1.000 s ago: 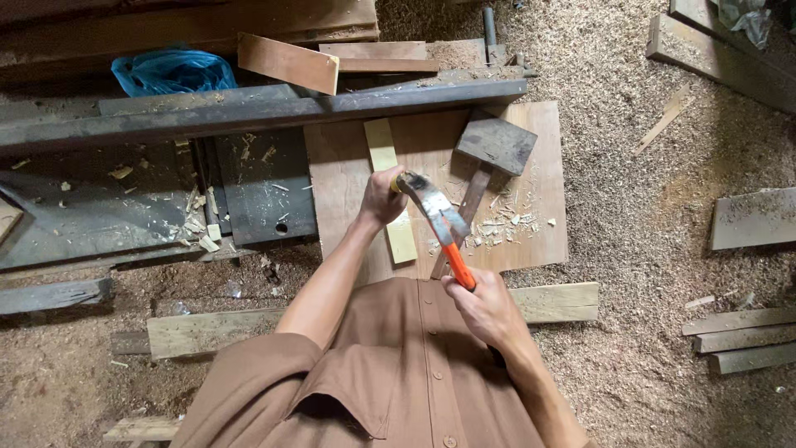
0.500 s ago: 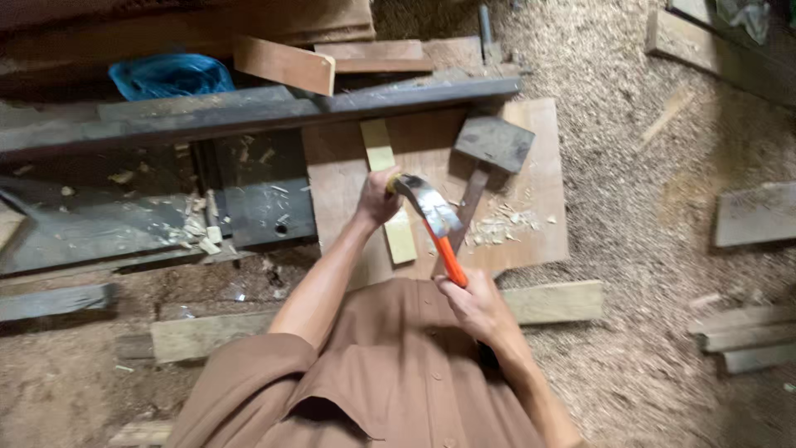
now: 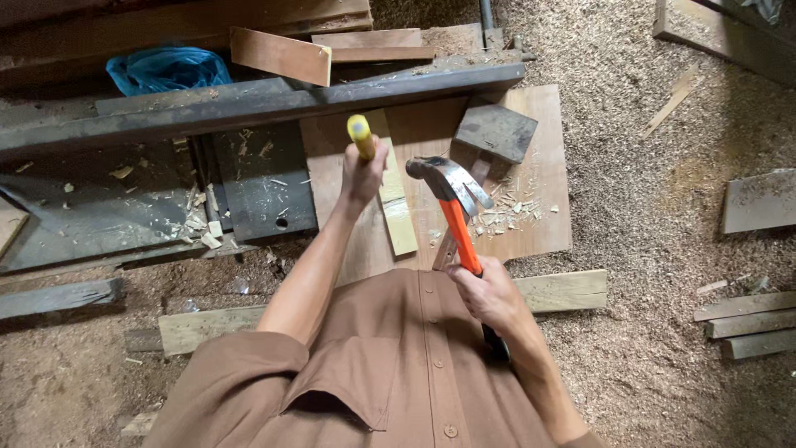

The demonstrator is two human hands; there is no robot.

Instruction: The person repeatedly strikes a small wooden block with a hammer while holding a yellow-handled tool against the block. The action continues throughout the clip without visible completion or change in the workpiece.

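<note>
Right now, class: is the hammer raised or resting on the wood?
Raised. The right hand holds the hammer by its orange handle, head up in the air above the board, touching nothing.

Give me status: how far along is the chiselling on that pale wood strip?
Done: chips litter the plywood board. In hand: left hand grips a yellow-handled chisel over the pale strip; right hand holds the orange hammer raised. Left: remaining depth unclear; cut hidden.

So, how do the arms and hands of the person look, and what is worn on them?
Both arms are bare from above the elbow down. The left hand and the right hand wear no gloves, and no watch, ring or bracelet shows. Short brown sleeves cover the upper arms, part of a buttoned brown shirt with a chest pocket.
</note>
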